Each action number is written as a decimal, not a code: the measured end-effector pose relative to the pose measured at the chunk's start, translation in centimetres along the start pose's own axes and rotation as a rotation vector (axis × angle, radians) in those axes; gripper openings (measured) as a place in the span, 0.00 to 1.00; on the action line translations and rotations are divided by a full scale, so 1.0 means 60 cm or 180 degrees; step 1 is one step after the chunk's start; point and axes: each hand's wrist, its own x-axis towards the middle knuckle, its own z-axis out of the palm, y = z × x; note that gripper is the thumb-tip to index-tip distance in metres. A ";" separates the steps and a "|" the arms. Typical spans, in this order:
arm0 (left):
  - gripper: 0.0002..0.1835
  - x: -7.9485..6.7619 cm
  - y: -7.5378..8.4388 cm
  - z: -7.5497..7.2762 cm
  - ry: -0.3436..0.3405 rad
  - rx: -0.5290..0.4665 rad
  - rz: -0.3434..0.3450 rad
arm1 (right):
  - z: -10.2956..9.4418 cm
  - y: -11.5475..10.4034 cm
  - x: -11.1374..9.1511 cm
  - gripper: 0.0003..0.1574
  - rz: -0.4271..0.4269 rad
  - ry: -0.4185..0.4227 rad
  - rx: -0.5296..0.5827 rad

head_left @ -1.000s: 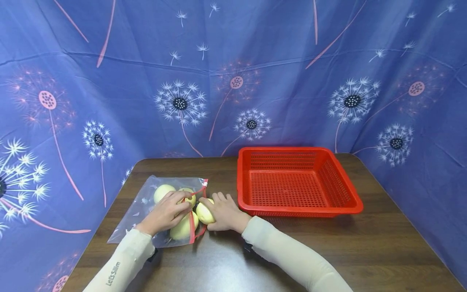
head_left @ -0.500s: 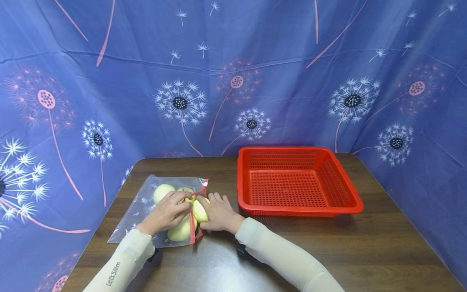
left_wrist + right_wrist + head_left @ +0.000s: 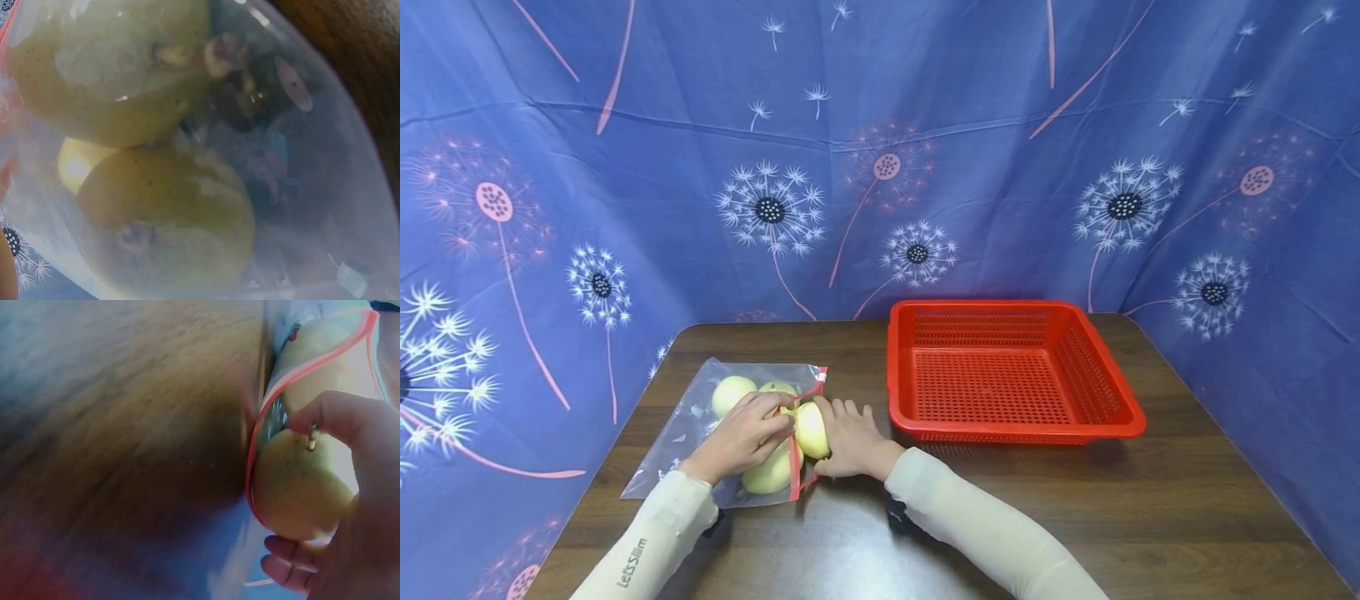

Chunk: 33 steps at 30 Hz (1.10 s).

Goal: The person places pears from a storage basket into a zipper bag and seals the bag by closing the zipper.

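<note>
A clear zip bag (image 3: pixel 681 446) with a red-edged mouth lies on its side at the left of the table, mouth facing right. Several yellow-green pears (image 3: pixel 733 395) are inside, seen through the plastic in the left wrist view. My left hand (image 3: pixel 745 437) grips the bag's upper edge at the mouth, fingers curled over it; its fingertips are partly hidden. Another pear (image 3: pixel 811 431) sits at the mouth, held by my right hand (image 3: pixel 850 437). In the right wrist view, my thumb lies by this pear's stem, with fingers round the other side and the red rim around the pear.
A red plastic basket (image 3: pixel 1120 429) with perforated walls stands at the back right of the brown wooden table (image 3: pixel 1075 517). Behind the table hangs a blue cloth (image 3: pixel 985 167) with a dandelion print.
My right hand has moved left with the pear, bringing it into the bag's mouth. The pears inside have shifted slightly left. My left hand has stayed in place on the bag.
</note>
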 end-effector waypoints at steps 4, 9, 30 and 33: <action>0.19 0.002 0.000 0.000 0.0033 -0.0010 0.0027 | -0.004 0.013 -0.008 0.63 -0.0066 -0.0066 0.0153; 0.18 0.005 -0.001 -0.002 0.0025 -0.0013 0.0022 | -0.005 0.022 -0.015 0.54 -0.0069 0.0051 0.0336; 0.19 0.006 0.000 0.006 0.0048 0.0010 0.0067 | 0.016 0.015 -0.013 0.26 -0.0446 0.0908 -0.0432; 0.18 0.007 0.000 0.008 0.0102 0.0005 0.0109 | 0.014 0.011 -0.013 0.24 -0.0469 0.0893 -0.0458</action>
